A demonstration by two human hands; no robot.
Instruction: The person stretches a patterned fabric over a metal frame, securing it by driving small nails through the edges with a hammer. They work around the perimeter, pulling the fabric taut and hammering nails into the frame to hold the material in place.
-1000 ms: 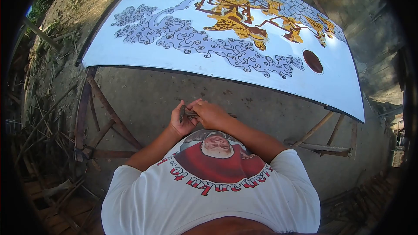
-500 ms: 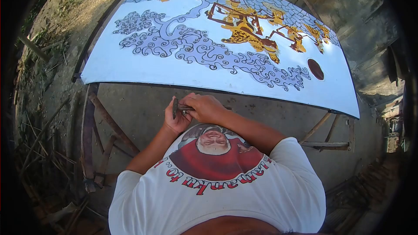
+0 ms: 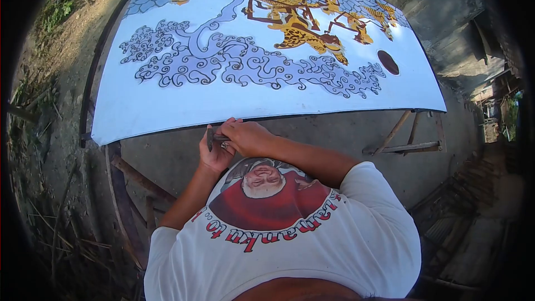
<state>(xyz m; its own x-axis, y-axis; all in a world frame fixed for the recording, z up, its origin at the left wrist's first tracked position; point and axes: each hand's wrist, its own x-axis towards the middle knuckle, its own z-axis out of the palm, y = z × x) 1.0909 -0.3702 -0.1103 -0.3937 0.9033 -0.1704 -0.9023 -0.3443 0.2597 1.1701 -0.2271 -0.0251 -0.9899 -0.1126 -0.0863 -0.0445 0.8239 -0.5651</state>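
My left hand (image 3: 214,153) and my right hand (image 3: 246,135) meet in front of my chest, just below the near edge of a large painted panel (image 3: 167,108). Between them they hold a small dark tool (image 3: 210,136); the left hand grips its thick end, the right hand's fingers close over the rest. What the tool is cannot be made out. The panel is white with blue-purple swirling clouds, yellow and brown figures (image 3: 295,22) and a dark red disc (image 3: 388,62).
The panel rests on a frame of wooden poles (image 3: 398,146) over a grey concrete floor (image 3: 345,134). More poles (image 3: 136,175) and loose sticks lie at the left on bare earth. A wall and stacked boards stand at the right.
My view has shifted, so the panel's near edge now lies right above my hands. Both hands stay closed on the small dark tool, a little further left in the picture.
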